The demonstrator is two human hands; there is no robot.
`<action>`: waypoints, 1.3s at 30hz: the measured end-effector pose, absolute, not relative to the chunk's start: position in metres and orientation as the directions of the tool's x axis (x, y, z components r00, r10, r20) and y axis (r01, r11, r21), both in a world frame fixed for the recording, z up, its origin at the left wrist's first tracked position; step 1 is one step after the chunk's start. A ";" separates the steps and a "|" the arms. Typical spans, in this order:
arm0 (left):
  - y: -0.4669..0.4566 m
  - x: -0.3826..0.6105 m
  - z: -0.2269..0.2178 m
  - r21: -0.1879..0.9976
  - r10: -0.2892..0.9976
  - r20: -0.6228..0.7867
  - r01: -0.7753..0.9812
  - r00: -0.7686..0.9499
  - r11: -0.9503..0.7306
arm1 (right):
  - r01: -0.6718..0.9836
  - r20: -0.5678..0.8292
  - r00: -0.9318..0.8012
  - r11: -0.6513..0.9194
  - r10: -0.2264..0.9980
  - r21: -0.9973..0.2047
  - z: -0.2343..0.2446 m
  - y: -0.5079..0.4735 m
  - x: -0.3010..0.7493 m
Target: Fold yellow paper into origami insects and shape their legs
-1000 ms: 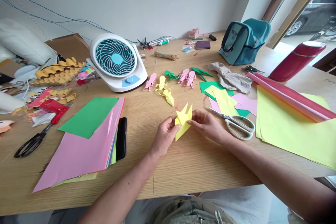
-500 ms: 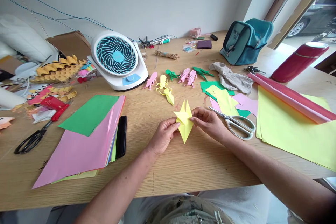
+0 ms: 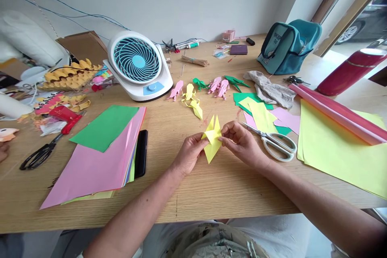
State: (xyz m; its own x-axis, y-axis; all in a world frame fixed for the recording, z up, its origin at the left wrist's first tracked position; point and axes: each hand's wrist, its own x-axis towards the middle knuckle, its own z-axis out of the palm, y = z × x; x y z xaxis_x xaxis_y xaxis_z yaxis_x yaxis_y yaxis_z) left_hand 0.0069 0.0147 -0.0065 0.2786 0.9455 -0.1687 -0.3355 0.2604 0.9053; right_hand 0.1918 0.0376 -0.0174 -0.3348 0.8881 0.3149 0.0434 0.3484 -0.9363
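Note:
Between my two hands is a yellow origami piece, with two narrow points standing up and one broad point hanging down. My left hand pinches its left edge between thumb and fingers. On the opposite edge, my right hand grips the paper near the middle with thumb and forefinger. Just beyond lie folded paper figures: a yellow one, a pink one and a green one, among several others. White-handled scissors rest beside my right forearm.
On the left are a stack of coloured paper, a black phone and black-handled scissors. A fan stands behind. Rightward lie paper scraps, yellow sheets and a red bottle. Another person's hand shows at the left edge.
The left point of the yellow origami piece has folded inward, and its lower tip has swung slightly left. Another person's hand has appeared at the left edge. The view has shifted slightly.

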 end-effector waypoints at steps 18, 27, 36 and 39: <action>0.009 0.015 -0.007 0.997 0.998 0.048 0.053 0.040 -0.050 | 0.316 0.347 -0.280 0.427 0.895 -0.847 -0.008 0.030 0.183; 0.012 0.012 -0.013 0.997 0.997 0.055 0.052 0.063 -0.058 | 0.301 0.292 -0.282 0.373 0.914 -0.878 -0.007 0.029 0.183; 0.010 0.008 -0.008 0.990 0.986 0.100 0.086 0.135 -0.112 | 0.266 0.313 -0.360 0.418 0.879 -0.869 -0.003 0.026 0.182; 0.011 0.007 -0.007 0.993 0.990 0.086 0.073 0.114 -0.094 | 0.231 0.323 -0.373 0.424 0.870 -0.876 -0.004 0.026 0.182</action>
State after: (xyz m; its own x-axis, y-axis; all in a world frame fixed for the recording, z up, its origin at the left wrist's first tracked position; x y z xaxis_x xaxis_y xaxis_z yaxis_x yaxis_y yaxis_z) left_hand 0.0073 0.0107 -0.0069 0.1142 0.9898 0.0856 0.0731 -0.0943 0.9929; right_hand 0.1822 0.0259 -0.0036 -0.3729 0.8699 0.3227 0.2314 0.4240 -0.8756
